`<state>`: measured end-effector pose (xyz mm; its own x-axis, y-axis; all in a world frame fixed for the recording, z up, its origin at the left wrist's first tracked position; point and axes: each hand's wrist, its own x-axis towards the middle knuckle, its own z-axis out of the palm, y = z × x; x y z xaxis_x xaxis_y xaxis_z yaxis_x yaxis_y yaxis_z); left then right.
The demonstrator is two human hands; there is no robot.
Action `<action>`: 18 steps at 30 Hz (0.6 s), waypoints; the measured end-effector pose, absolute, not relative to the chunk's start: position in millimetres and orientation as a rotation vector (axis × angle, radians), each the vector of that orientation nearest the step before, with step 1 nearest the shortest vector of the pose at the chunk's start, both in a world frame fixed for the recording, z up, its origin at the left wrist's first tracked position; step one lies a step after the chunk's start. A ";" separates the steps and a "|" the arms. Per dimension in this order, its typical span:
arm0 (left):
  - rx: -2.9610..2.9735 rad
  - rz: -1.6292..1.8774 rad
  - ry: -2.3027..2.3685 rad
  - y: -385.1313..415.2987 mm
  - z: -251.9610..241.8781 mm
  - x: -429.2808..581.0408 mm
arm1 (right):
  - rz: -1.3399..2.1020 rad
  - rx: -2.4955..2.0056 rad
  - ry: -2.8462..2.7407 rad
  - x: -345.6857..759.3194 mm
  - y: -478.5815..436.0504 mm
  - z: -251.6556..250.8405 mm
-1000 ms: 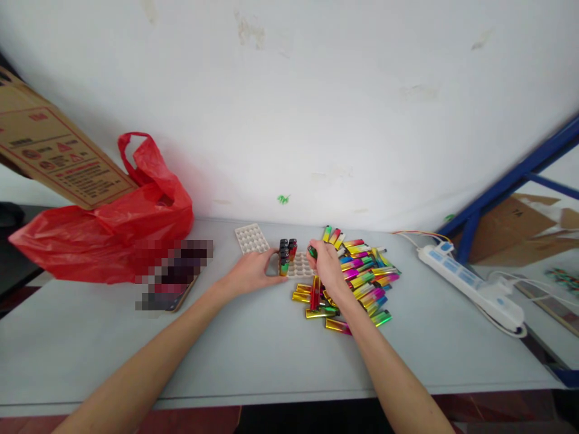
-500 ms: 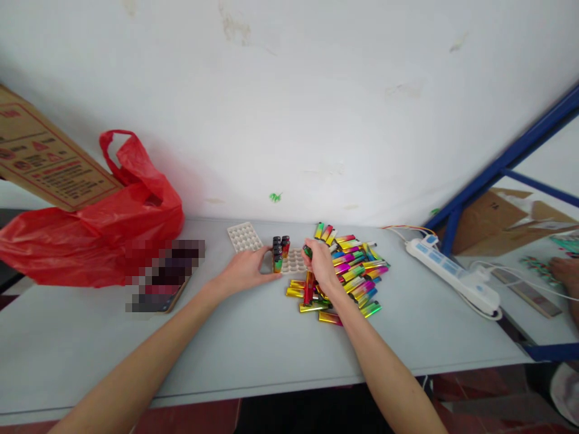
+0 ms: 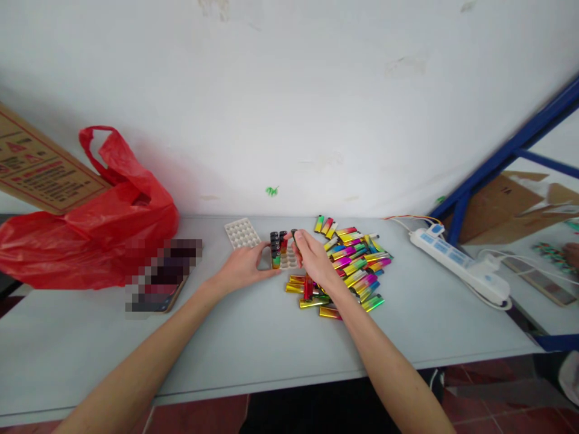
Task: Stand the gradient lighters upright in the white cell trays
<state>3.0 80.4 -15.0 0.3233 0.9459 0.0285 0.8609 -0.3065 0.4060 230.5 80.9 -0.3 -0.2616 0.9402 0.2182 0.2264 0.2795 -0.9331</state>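
A light-coloured tray with round hollows [image 3: 288, 261] lies on the table, several lighters [image 3: 275, 248] standing upright in its left part. My left hand [image 3: 246, 268] grips this tray at its left side, thumb at the near corner and fingers at the far one. Above the tray's right part, my right hand [image 3: 312, 256] pinches a lighter [image 3: 294, 232] by its dark top; the lighter's lower part is hidden by the fingers. Right beside that hand spreads a pile of shiny multicoloured lighters [image 3: 355, 265], and a red lighter [image 3: 308, 289] lies under the wrist.
A second tray [image 3: 242, 232] lies behind my left hand. To the left are a phone [image 3: 167, 277], a red plastic bag [image 3: 131, 223] and a cardboard box [image 3: 49, 166]. A white power strip [image 3: 459, 265] and a blue metal frame [image 3: 479, 169] stand right. Another person's hand [image 3: 572, 253] shows at the far right.
My right hand has moved left over the tray with the lighter, closer to the standing ones. My left hand stays on the tray. The camera view has shifted slightly.
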 end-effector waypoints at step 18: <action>2.241 0.386 1.633 79.6 -20.2 1.1 | 0.709 -1.205 -1.921 245.7 83.1 -10.2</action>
